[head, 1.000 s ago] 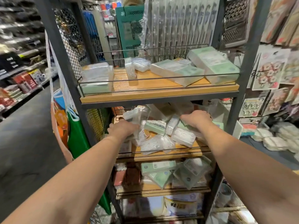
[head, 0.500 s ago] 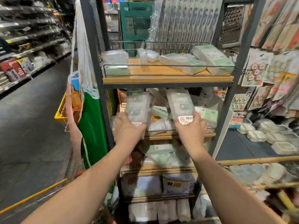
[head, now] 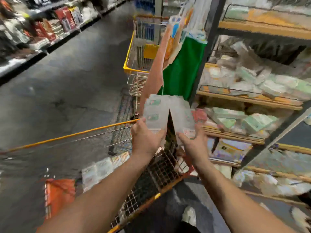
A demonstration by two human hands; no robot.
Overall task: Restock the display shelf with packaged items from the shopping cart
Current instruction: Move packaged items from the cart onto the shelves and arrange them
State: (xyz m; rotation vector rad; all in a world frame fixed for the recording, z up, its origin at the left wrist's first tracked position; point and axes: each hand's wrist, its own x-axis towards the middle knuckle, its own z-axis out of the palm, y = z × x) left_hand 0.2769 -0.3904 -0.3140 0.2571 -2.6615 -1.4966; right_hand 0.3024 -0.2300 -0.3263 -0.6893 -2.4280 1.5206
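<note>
My left hand (head: 146, 137) grips the bottom of a clear plastic package (head: 155, 113) with small green labels. Beside it, my right hand (head: 193, 142) grips a second clear package (head: 182, 117), and the two packs lean together at their tops. Both are held above the orange wire shopping cart (head: 156, 175), which lies below and in front of me. The display shelf (head: 249, 100) with wooden boards and a dark metal frame stands to the right, its levels full of pale green and clear packs. The frame is blurred by motion.
A second cart with a yellow rim (head: 134, 64) stands ahead beside the shelf. Green and orange bags (head: 180, 68) hang on the shelf's left post. An orange box (head: 58, 194) and white packs (head: 99, 170) lie in my cart. The dark aisle floor (head: 67, 73) stretches left toward far shelving.
Both hands lifted a package each off the shelf's second level and carried them left and down, away from the shelf, over the cart. The view swung left and downward.
</note>
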